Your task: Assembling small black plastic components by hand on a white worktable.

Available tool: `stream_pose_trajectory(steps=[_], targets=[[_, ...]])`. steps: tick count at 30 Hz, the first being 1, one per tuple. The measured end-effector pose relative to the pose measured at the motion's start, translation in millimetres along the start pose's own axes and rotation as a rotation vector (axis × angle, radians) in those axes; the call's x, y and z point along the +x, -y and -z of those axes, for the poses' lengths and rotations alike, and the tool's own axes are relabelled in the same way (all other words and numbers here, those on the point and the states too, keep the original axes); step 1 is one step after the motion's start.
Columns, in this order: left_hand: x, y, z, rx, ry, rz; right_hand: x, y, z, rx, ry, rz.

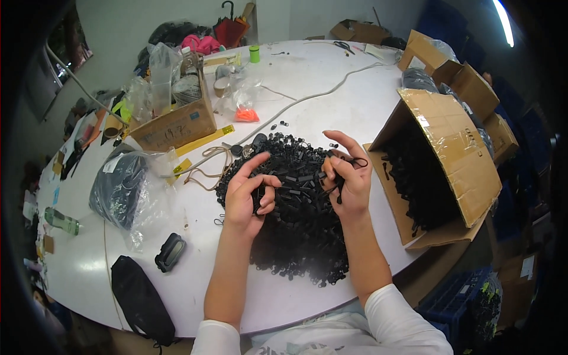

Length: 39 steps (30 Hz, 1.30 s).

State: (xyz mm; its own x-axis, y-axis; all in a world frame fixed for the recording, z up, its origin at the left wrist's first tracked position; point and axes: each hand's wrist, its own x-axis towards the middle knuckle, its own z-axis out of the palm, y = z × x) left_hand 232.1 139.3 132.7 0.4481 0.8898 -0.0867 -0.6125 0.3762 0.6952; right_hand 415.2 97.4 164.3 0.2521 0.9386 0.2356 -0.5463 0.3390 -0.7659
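Note:
A big heap of small black looped pieces (299, 236), which look like zipper pulls, lies on the white table in front of me. My left hand (244, 198) is over the heap's left side, index finger raised and the other fingers curled in. Black shows inside that curl, but I cannot make out whether it is held. On the heap's right side my right hand (350, 180) pinches one or more black looped pieces (360, 161); a loop sticks out past the fingers. Its index finger also points up.
At right, a tipped cardboard box (452, 154) holds more black pieces. A small carton (177, 127) with bags and a bottle stands at back left. Nearer are a bagged dark bundle (121, 183), a black pouch (141, 299) and a dark oval case (170, 252). A grey cable (296, 102) crosses the table.

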Motion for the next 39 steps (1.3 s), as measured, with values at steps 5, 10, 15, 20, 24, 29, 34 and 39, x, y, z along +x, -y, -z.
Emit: stream_pose_trajectory(steps=[5,10,15,20,24,29,34,39], targets=[[-10.9,-12.0,-8.7,0.086,0.166,-0.050,2.6,-2.9,8.1,-0.182,0.098,0.116],[-7.7,-8.4,-1.0,0.009,0.158,-0.032,0.3,-7.2,14.5,-0.300,0.222,0.127],[-6.3,-2.9,-4.8,0.035,0.066,0.062,4.6,-1.1,9.3,-0.319,0.172,-0.001],[-4.3,-4.2,-8.7,0.233,0.018,0.026,8.0,6.6,16.8,-0.244,0.272,0.001],[-3.8,-2.2,-4.9,0.236,0.090,0.017,6.1,7.7,11.9,-0.182,0.296,-0.018],[-7.8,-4.5,-6.1,0.293,0.098,0.005,9.2,1.3,12.1,-0.181,0.251,-0.091],[-3.3,-0.7,-4.6,0.302,0.128,0.032,8.9,-10.6,17.0,-0.098,0.172,-0.129],[-4.9,0.3,-9.5,0.324,0.052,0.008,10.9,-22.4,22.5,-0.002,0.025,-0.169]])
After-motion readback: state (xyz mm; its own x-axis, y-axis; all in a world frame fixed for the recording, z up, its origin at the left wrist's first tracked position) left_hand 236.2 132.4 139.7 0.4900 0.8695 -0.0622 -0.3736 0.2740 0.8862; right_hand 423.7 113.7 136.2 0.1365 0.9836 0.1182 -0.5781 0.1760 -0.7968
